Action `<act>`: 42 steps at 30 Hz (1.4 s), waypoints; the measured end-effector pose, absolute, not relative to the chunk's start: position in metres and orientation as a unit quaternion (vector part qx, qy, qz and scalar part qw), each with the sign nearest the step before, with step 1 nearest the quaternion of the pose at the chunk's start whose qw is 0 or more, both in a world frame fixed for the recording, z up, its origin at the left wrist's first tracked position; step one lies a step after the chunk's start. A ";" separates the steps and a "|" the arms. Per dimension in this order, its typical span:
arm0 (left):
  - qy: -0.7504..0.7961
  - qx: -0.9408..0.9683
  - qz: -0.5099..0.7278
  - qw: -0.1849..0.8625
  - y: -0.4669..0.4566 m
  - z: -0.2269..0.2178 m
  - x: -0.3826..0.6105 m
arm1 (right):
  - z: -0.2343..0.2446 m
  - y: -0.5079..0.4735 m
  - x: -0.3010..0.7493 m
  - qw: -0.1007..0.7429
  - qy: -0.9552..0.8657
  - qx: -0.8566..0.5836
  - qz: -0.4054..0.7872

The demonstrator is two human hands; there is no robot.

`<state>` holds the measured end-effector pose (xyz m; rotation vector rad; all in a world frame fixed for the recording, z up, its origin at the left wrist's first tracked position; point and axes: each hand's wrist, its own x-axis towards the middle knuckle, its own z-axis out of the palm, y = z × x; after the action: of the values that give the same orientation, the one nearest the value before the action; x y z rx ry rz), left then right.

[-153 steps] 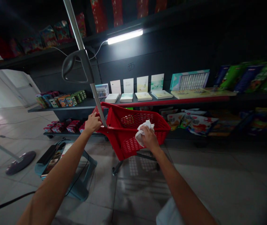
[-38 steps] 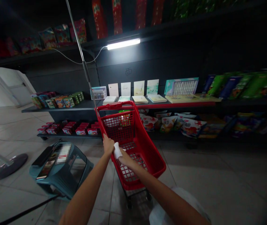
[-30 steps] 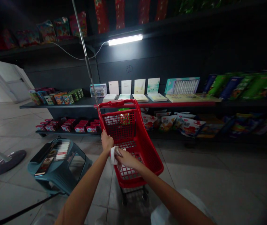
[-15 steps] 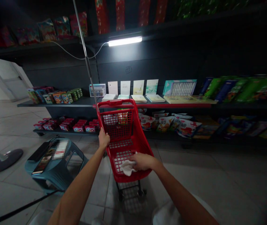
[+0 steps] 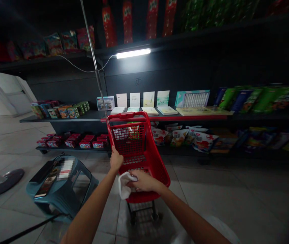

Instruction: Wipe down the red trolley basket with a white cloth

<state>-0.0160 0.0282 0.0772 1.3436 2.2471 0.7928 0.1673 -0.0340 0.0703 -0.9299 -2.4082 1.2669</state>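
Note:
A red plastic shopping cart stands in front of me, its handle toward the shelves. My left hand is closed around the cart's left rim. Bunched in my right hand is a white cloth, part of which hangs over the near left corner of the basket. The right fingers are partly hidden by the cloth. Below the basket, the dark wheeled frame rests on the tiles.
Left of the cart is a blue-grey plastic stool with a phone on it. Behind, a dark shelf holds cards, boxes and snack bags. A thin metal pole rises near the cart's handle. A round stand base sits far left.
My right hand has moved with the cloth from the basket's floor to its near left edge. The left hand still grips the left rim. The view has tilted up slightly.

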 end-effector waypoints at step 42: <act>0.810 0.479 0.283 0.187 0.021 0.074 -0.033 | 0.070 -0.043 0.182 0.000 -0.891 -0.305 0.337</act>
<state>-0.0327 0.0215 0.0745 1.3481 2.2790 0.7952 0.1824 -0.0432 0.0701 -0.9584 -2.7993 1.0574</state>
